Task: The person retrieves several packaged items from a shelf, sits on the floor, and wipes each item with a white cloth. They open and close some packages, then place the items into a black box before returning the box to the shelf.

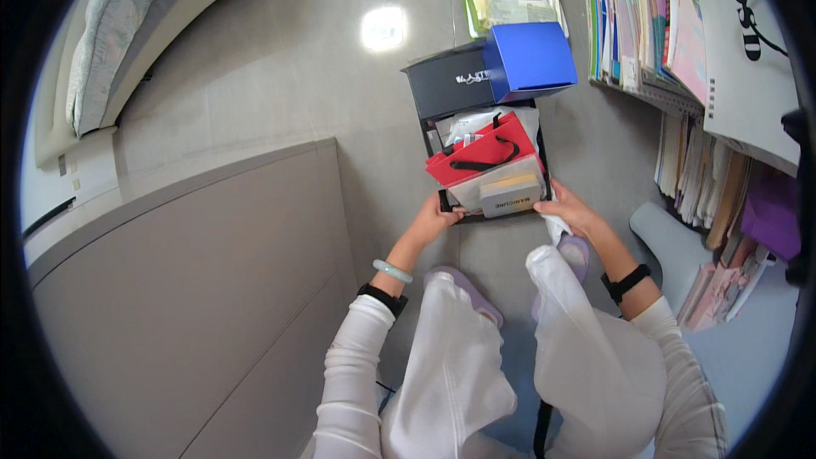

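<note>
A black open box (pixel 546 153) stands on the floor in front of my feet. My left hand (pixel 432 219) is closed on its near left corner, and my right hand (pixel 568 207) grips the near right corner. Some fingertips are hidden at the rim. Inside the box are a red paper bag (pixel 484 157) with black handles, a small grey-and-yellow case (pixel 510 197) and a white plastic package (pixel 476 126). A dark box (pixel 446 83) and a blue box (pixel 529 58) sit at its far end. Something white (pixel 557 225) shows just below my right hand.
Flat clear-windowed packages (pixel 514 13) lie on the floor beyond the box. Shelves of books (pixel 637 17) and a purple bag (pixel 772 212) stand on the right. A grey panel (pixel 204 289) fills the lower left, and a bed-like piece with fabric (pixel 127 42) is at the upper left.
</note>
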`<state>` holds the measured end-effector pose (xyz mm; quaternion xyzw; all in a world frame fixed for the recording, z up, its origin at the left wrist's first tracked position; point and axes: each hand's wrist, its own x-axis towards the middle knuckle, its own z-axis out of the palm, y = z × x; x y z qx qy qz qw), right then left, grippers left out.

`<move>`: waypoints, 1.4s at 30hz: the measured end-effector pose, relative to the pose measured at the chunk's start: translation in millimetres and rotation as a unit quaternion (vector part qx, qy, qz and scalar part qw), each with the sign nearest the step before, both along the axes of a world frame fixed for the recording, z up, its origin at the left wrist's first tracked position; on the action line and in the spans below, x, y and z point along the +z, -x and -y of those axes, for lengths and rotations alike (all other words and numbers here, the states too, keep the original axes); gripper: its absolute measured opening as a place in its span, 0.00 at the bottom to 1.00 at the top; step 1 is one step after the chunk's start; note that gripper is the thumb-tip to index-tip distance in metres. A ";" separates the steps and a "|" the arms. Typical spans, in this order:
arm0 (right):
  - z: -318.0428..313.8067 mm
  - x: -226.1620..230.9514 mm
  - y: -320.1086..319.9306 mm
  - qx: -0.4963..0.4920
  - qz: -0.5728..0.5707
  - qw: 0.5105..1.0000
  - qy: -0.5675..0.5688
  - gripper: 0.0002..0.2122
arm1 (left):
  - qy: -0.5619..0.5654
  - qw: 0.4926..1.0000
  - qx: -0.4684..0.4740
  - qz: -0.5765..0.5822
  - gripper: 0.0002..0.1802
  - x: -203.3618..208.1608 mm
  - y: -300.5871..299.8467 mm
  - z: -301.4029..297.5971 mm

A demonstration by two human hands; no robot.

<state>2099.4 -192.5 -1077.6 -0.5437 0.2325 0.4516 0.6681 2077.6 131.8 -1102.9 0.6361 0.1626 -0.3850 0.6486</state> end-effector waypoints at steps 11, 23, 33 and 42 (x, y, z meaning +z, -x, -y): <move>12.0 -33.0 -22.8 0.259 0.210 0.922 0.196 0.34 | -0.465 0.792 -0.348 0.188 0.31 102.0 -134.3 -39.5; 39.0 -0.7 -43.2 0.426 0.221 0.831 0.283 0.21 | -0.318 0.710 -0.387 0.496 0.72 96.5 -251.6 168.2; 40.0 74.4 -107.6 0.038 0.487 0.730 0.478 0.18 | -0.339 0.738 -0.268 0.518 0.46 102.1 -218.8 86.5; 15.1 37.3 -170.7 0.210 0.466 0.634 0.580 0.44 | -0.159 0.864 0.102 0.467 0.27 151.8 -198.6 -4.5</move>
